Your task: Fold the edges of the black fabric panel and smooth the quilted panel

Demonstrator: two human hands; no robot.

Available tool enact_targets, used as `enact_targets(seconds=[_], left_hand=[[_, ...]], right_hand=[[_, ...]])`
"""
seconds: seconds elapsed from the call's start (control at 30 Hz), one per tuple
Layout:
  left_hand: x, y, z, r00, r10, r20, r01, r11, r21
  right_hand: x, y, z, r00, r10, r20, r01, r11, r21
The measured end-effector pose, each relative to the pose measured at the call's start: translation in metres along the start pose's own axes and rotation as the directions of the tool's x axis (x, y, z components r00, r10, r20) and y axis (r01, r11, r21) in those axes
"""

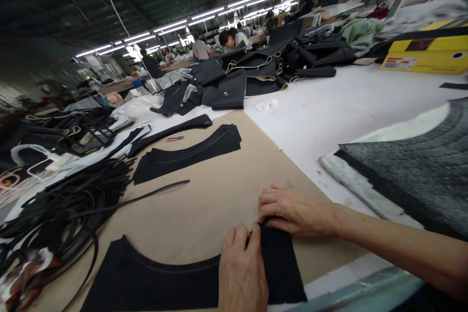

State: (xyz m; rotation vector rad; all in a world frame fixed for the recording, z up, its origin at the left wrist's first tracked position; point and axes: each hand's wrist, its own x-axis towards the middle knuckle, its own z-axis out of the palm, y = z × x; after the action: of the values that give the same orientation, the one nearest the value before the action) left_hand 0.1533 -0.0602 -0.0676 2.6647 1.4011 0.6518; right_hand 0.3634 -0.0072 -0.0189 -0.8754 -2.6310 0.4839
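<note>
A curved black fabric piece [153, 278] lies on brown paper [204, 195] at the near edge of the table. My left hand [241, 268] rests on its right end, fingers bent and pinching the fabric's top edge. My right hand [292, 212] comes in from the right and presses its curled fingers on the same top corner, touching the left hand's fingertips. A loose black strip [153, 192] lies on the paper a little beyond.
A stack of curved black pieces [186, 153] lies further back. A tangle of black straps [54, 209] fills the left side. Grey quilted fabric [413, 170] on white padding sits right. Dark garments [256, 73] are piled at the back, with a yellow box [424, 56] and people beyond.
</note>
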Motion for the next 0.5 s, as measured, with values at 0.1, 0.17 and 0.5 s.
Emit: enact_targets(seconds=[0.1,0.17,0.5], left_hand=[[-0.003,0.002,0.005,0.999,0.011,-0.043,-0.010,0.999,0.041],[-0.005,0.001,0.007,0.997,0.044,-0.069,-0.040,0.997,0.067],[-0.004,-0.003,0.009,0.998,0.050,-0.041,-0.047,0.996,0.082]], right_hand=[[-0.002,-0.001,-0.003,1.000,0.002,0.002,-0.002,1.000,-0.006],[-0.003,-0.001,-0.004,1.000,0.005,0.001,-0.005,1.000,-0.013],[-0.011,0.006,-0.002,0.999,-0.020,-0.045,0.019,1.000,-0.016]])
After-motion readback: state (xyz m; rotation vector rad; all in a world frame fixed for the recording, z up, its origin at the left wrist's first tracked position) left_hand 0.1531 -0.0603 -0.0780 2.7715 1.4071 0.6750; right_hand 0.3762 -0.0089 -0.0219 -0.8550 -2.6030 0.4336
